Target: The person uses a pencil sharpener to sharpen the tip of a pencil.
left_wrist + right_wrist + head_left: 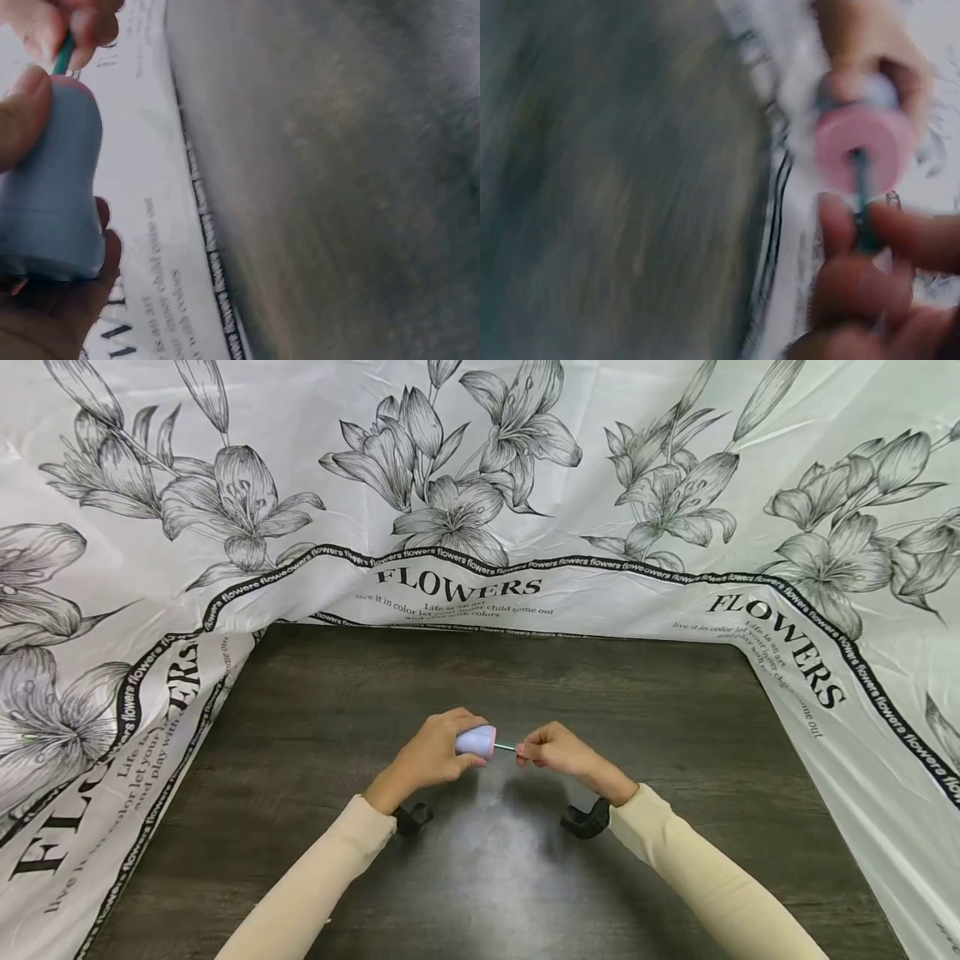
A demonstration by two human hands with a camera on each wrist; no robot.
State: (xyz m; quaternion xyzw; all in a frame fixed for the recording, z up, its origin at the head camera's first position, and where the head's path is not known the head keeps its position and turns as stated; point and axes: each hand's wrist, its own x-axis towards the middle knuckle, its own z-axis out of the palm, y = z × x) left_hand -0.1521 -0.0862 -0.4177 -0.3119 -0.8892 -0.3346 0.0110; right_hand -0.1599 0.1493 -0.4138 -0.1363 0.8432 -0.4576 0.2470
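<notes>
Currently: left hand (435,752) grips blue sharpener (473,742) | right hand (558,750) pinches green pencil (505,746) | pencil end sits in sharpener's pink face (883,145) | both above dark table (337,685)

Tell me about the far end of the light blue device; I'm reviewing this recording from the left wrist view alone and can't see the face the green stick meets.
Observer: The right wrist view shows a pink end face with a dark hole in its middle, and the green stick reaches into it from the right hand.

Operator: Good. My view shows only part of the table, so where across it is this happening?

Observer: In the head view, the left hand, holding the light blue device, and the right hand are over the dark table, about midway between its left and right edges.
</notes>
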